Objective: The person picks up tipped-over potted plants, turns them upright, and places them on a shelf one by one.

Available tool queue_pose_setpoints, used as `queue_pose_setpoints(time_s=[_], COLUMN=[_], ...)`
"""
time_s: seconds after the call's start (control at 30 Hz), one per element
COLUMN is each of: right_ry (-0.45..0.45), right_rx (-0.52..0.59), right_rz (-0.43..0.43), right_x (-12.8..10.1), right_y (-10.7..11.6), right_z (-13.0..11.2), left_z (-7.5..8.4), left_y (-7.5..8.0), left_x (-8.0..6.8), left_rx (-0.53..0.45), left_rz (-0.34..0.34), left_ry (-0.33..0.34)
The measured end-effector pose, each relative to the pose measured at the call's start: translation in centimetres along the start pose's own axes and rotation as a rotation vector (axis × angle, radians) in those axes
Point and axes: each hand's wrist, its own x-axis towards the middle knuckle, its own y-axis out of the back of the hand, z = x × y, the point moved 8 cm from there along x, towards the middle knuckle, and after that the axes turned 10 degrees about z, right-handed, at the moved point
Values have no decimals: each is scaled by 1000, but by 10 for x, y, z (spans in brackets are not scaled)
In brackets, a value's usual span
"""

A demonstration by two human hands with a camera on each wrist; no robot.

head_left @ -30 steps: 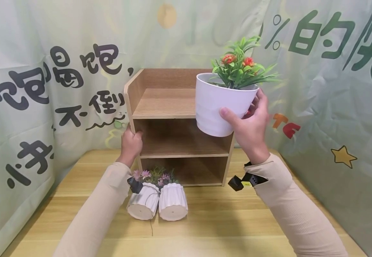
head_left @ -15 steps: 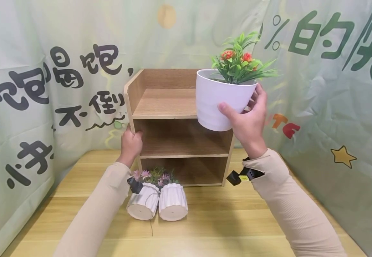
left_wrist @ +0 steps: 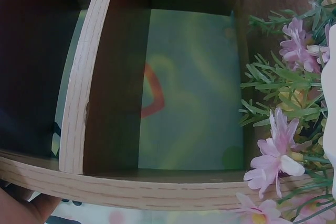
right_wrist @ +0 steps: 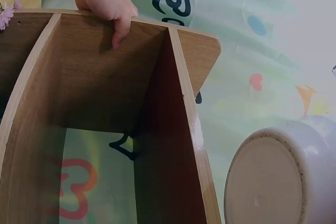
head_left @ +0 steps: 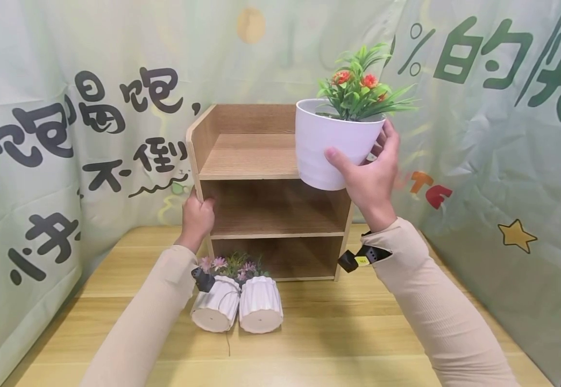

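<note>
In the head view my right hand grips a white flowerpot by its right side, thumb on the front wall. Green leaves and red flowers rise from the pot. It is held up before the right part of a wooden shelf unit, overlapping the top board. My left hand holds the unit's left side panel, thumb bent round its front edge; the right wrist view shows that hand too. The pot's underside shows at the lower right there.
Two white fluted pots with pink flowers lie on their sides on the wooden table, in front of the unit's lower left. A printed curtain hangs behind and along both sides.
The white flowerpot has risen a little in my right hand and drifted slightly left. My left hand stays on the shelf unit's side, and the two fluted pots keep their places.
</note>
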Motion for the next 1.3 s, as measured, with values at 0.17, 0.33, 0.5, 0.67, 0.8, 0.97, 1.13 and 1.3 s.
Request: queue_pose_setpoints(time_s=[0.17, 0.33, 0.5, 0.67, 0.8, 0.97, 1.13, 1.3], right_ry=[5, 12, 24, 31, 42, 46, 59, 61], right_rx=[13, 9, 8, 3, -13, -18, -49, -93], right_rz=[11, 27, 29, 39, 47, 55, 64, 80], right_x=[2, 3, 4, 5, 5, 6, 6, 6], right_y=[-2, -5, -8, -9, -10, -12, -14, -15], right_z=[1, 3, 4, 7, 9, 11, 12, 13], left_z=[-2, -3, -2, -1, -1, -2, -2, -3], left_y=[-1, -1, 0, 0, 0, 0, 1, -1], left_x=[0, 0, -1, -1, -1, -1, 0, 1], left_rx=[-3, 0, -6, -4, 2, 10, 12, 17], left_rz=[-6, -14, -12, -7, -2, -5, 0, -10], left_ry=[11, 22, 21, 14, 6, 15, 10, 14])
